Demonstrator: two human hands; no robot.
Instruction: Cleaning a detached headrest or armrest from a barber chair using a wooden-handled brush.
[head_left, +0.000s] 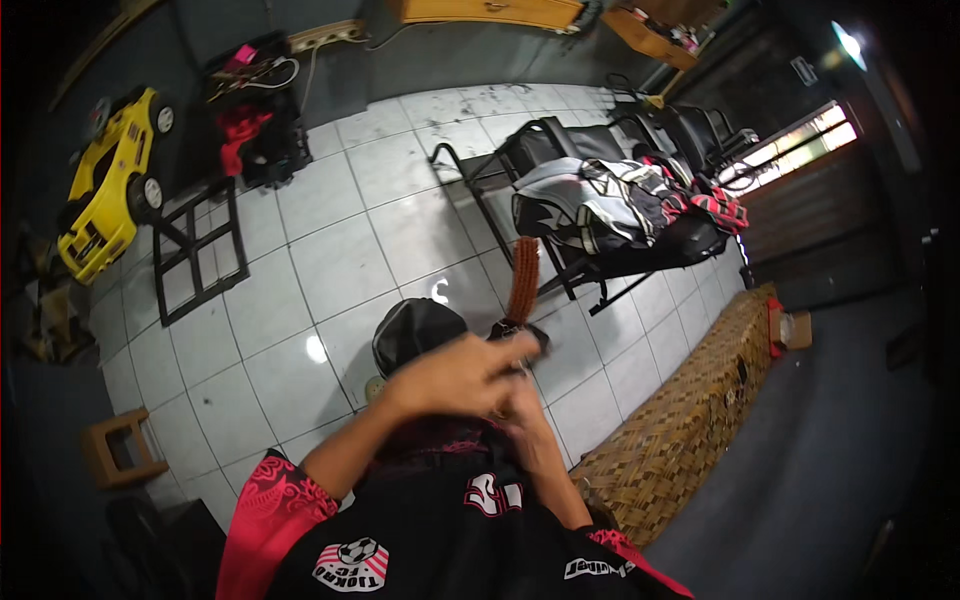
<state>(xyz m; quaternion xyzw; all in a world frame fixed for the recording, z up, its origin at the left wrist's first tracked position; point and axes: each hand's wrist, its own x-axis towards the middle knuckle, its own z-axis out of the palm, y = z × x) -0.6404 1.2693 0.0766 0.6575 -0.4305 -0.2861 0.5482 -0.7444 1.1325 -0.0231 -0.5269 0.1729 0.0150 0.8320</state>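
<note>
My left hand (454, 375) and my right hand (519, 405) meet in front of my chest, both blurred by motion. A reddish-brown ribbed piece (525, 279), like the bristles of a brush, sticks up beyond them. Its dark base (517, 334) runs down to the closed right hand. Fingers of the left hand cross in front of that base; whether they grip it is hidden. Behind the left hand shows a dark rounded fabric thing (418, 330), perhaps a cap or a covered knee. A small greenish object (374, 388) lies below it, partly covered by the left wrist.
Ahead, a black metal-framed chair (480, 187) carries piled clothes (592, 199). A woven mat surface (667, 427) runs along the right. On the left are a yellow toy car (112, 180), a black metal frame (199, 255) and a small stool (124, 450) on white tiles (337, 247).
</note>
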